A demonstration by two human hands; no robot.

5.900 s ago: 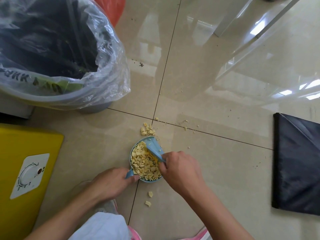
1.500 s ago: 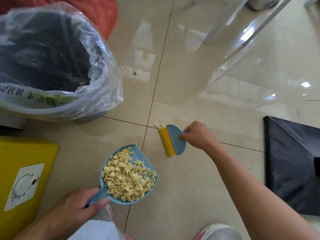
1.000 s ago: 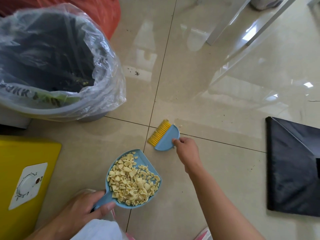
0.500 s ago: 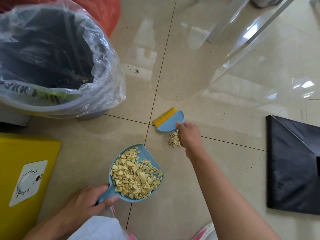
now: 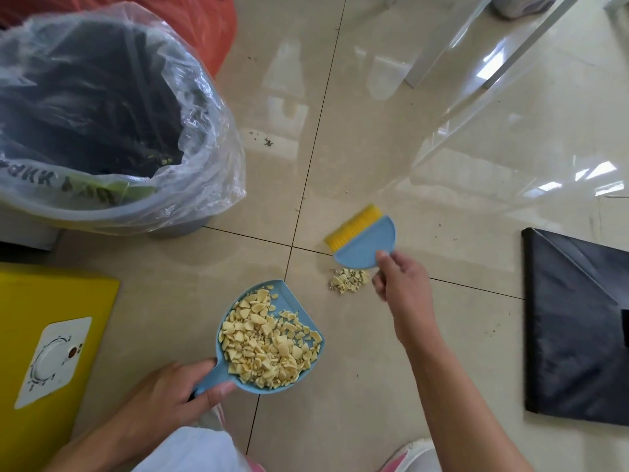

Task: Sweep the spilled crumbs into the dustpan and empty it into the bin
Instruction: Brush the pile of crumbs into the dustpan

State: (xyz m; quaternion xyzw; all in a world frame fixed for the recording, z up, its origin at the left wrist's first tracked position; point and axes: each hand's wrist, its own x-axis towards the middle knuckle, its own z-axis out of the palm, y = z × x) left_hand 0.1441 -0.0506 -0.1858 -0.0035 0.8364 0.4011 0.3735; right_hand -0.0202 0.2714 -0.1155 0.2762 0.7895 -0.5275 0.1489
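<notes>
Two bare hands are in view above a glossy beige tiled floor point(image 5: 357, 420) with dark grout lines. Nearest the camera, the left hand point(image 5: 170, 393) is closed around the handle of a light blue plastic dustpan point(image 5: 282, 304), thumb laid along the handle's top; the pan is roughly level and carries a heaped load of pale yellow broken crumbs point(image 5: 269, 349), its open lip directed away from the person. White fabric point(image 5: 190, 451) shows at the bottom edge, and a pink-and-white shoe point(image 5: 412, 454) beside it. To the left stands a yellow box-shaped object point(image 5: 51, 301) bearing a white dial label. Further out, the right hand point(image 5: 401, 284) grips the lower edge of a small light blue half-round hand brush point(image 5: 366, 247) with yellow bristles; the bristles point away from the person, and whether they touch the floor cannot be told. A small loose pile of crumbs point(image 5: 349, 280) lies on the floor just beside the right hand, below the brush and apart from the dustpan. A black flat panel point(image 5: 578, 321) lies at the right. Beyond, at upper left, stands a grey round bin point(image 5: 180, 228) lined with a clear plastic bag point(image 5: 204, 137), dark contents inside; a few stray specks point(image 5: 267, 142) lie on the tile near it. White furniture legs point(image 5: 439, 46) stand farthest away.
</notes>
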